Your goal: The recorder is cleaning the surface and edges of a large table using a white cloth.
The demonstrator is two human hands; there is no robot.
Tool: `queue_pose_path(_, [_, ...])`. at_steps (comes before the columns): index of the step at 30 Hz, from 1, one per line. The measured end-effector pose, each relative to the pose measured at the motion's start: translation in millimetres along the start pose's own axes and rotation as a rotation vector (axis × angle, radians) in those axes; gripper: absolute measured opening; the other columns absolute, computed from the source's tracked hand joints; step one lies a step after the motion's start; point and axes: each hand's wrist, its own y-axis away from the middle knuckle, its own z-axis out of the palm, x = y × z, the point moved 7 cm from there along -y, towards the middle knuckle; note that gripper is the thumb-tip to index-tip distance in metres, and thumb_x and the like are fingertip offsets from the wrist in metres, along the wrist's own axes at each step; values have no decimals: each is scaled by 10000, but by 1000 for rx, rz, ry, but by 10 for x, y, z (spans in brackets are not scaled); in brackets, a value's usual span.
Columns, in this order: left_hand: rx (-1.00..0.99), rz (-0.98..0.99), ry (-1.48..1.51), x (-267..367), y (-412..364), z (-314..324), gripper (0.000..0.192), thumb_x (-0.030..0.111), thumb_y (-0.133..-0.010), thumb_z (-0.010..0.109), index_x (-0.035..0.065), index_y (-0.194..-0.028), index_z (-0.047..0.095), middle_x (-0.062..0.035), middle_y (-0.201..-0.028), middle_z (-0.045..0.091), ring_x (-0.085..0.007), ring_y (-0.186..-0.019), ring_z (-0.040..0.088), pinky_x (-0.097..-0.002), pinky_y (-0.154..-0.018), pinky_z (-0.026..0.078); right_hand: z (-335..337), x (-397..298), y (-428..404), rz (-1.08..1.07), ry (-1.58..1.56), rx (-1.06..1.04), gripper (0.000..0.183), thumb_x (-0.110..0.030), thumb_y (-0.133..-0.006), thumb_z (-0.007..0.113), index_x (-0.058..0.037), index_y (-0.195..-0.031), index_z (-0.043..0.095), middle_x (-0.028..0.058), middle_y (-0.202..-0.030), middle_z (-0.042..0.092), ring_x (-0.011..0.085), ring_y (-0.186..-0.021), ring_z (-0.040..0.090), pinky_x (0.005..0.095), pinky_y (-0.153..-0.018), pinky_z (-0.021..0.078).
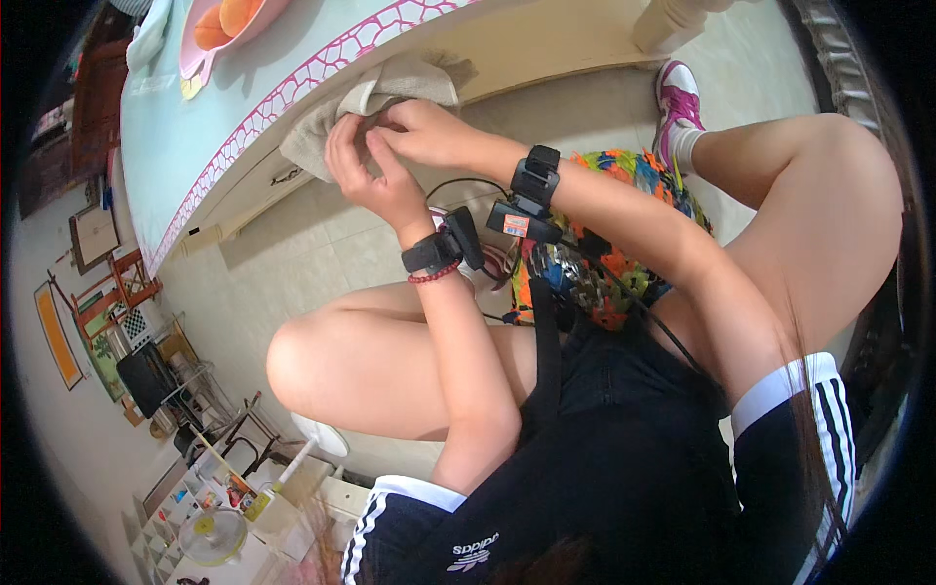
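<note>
A grey-beige towel (314, 139) with a pale stitched hem lies bunched against the cream front of a low table. My left hand (369, 172) curves at its near side, fingers over the fabric and thumb apart from them; whether it grips any fabric is unclear. Beside it, my right hand (428, 133) has bent fingers pinched at the towel's fold, with the fingertips partly hidden. Both wrists wear black straps with small dark devices, and a red bead bracelet (435, 274) circles the left wrist.
Above the hands runs the tabletop's pale blue cover (212, 110) with a pink-patterned border. On it sits a pink dish (248, 29) holding orange items. A drawer handle (285, 177) is left of the towel. A multicoloured stool (607, 263) stands between my legs; black cables cross there.
</note>
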Motion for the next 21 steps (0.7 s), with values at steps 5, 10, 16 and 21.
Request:
queue_pose_path(5, [72, -28, 99, -232, 64, 109, 326, 53, -826, 527, -24, -1143, 509, -155, -1194, 491, -285, -1097, 487, -366, -894, 418, -24, -101, -87, 77, 390, -197, 298, -265, -825, 537, 14, -798, 637, 164, -722, 618, 297, -663, 584, 374, -640, 473])
queue_pose_path(10, [42, -29, 53, -310, -8, 186, 363, 77, -827, 556, -41, -1160, 473, -163, -1199, 480, -303, -1108, 477, -377, -904, 415, -84, -440, 26, -290, 706, -33, 164, -172, -783, 580, -30, -856, 618, 129, -810, 626, 282, -725, 590, 393, -668, 476])
queue_pose_path(16, [103, 38, -93, -185, 53, 279, 380, 47, -742, 580, -30, -1105, 496, -174, -1199, 482, -348, -1101, 473, -405, -906, 411, -27, -814, 240, -828, 1093, 161, 372, -150, -716, 611, -118, -1085, 577, 21, -1176, 543, 190, -1023, 530, 300, -755, 462])
queue_pose_path(21, [129, 45, -125, -306, 75, 275, 468, -54, -641, 448, -24, -1105, 500, -179, -1161, 488, -382, -1078, 456, -469, -959, 344, -132, -539, 168, -668, 994, 63, 464, -140, -721, 601, -127, -1181, 540, 25, -1167, 553, 200, -922, 558, 315, -722, 463])
